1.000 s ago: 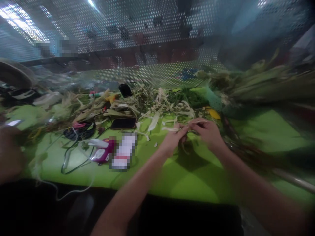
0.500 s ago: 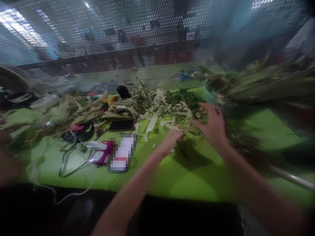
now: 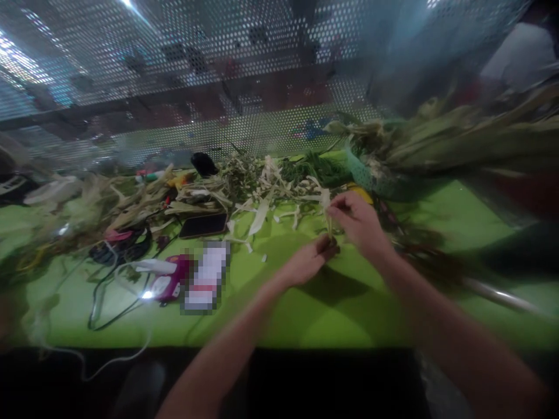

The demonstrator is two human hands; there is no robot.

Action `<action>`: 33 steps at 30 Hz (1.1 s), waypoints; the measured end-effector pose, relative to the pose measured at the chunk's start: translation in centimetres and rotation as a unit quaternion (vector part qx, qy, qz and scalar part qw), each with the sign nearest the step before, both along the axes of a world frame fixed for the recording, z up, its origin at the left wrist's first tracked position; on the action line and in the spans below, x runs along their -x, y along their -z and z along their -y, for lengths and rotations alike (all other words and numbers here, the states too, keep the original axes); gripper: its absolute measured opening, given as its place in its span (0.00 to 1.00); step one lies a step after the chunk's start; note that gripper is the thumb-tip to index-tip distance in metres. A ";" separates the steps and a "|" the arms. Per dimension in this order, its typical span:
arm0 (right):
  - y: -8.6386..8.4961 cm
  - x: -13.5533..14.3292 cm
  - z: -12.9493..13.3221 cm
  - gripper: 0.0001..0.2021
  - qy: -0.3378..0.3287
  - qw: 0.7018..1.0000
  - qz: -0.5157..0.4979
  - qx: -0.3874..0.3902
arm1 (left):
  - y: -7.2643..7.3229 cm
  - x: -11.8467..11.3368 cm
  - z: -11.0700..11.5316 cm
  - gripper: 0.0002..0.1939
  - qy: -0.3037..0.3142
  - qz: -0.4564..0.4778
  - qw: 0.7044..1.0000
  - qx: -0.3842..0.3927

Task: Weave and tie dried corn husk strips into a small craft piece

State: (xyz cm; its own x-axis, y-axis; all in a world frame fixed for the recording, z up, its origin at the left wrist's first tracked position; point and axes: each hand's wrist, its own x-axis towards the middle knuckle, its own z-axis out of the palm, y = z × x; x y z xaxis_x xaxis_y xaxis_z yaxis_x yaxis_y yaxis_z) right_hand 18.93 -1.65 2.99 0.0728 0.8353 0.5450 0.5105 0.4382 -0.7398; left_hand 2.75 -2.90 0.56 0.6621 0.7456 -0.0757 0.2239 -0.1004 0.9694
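Note:
Over the green table (image 3: 279,320), my right hand (image 3: 360,224) pinches the upper part of a pale husk strip (image 3: 326,202). Just below and to the left, my left hand (image 3: 310,259) is closed round the strip's lower end, its fingertips partly hidden. The strip stands roughly upright between the two hands. Behind them lie scattered pale husk pieces (image 3: 262,215) and a heap of dried plant bits (image 3: 244,174). A yellow object (image 3: 360,193) shows just behind my right hand.
A teal basket (image 3: 364,171) with long husks (image 3: 471,139) stands at the back right. At left are a dark phone (image 3: 203,225), a pixelated phone-like object (image 3: 206,278), a purple packet (image 3: 168,279) and cables. A metal rod (image 3: 502,294) lies at right.
My right hand has gone from spread fingers to a pinch on the strip, close above my left hand. The strip now stands upright. The view has shifted slightly to the right.

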 end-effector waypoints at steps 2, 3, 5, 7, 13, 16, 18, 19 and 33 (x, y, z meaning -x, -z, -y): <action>-0.1 -0.3 -0.2 0.04 0.013 0.999 -0.035 0.011 | 0.1 0.0 0.1 0.16 0.021 -0.016 1.000 0.013; -0.2 -0.5 -0.2 0.04 0.016 0.999 -0.040 0.013 | 0.2 -0.1 0.1 0.16 0.024 -0.011 0.999 0.025; -0.6 -0.6 0.1 0.04 0.028 0.999 -0.018 -0.003 | 0.5 -0.1 0.0 0.17 0.006 0.020 0.998 0.060; -1.1 -0.6 0.5 0.06 0.060 0.997 0.019 -0.052 | 0.7 0.0 -0.4 0.19 -0.049 0.073 0.991 0.102; -0.8 0.8 1.6 0.05 0.011 0.999 0.036 -0.036 | 0.9 0.1 -1.6 0.20 -0.234 0.241 0.917 0.214; 0.4 2.0 1.7 0.06 -0.039 0.994 0.096 0.045 | 0.8 -0.1 -1.8 0.19 -0.222 0.308 0.894 0.238; 1.0 2.6 1.8 0.05 -0.023 0.988 0.139 0.063 | 0.8 -0.3 -1.9 0.17 -0.212 0.337 0.891 0.217; 1.2 2.8 1.8 0.05 -0.011 0.987 0.147 0.069 | 0.9 -0.3 -1.9 0.17 -0.214 0.344 0.891 0.205; 1.9 1.6 0.5 0.07 -0.038 0.988 -0.010 0.151 | 0.4 0.9 -1.9 0.18 -0.262 0.281 0.900 0.205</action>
State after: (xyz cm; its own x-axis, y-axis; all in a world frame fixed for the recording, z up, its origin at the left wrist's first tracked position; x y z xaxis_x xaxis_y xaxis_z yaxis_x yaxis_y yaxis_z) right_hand 17.34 -2.11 1.07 0.0126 0.9632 0.2685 0.4680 0.2316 -0.8528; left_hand 1.85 -0.95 0.15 0.2468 0.9524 -0.1788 -0.4019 0.2685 0.8754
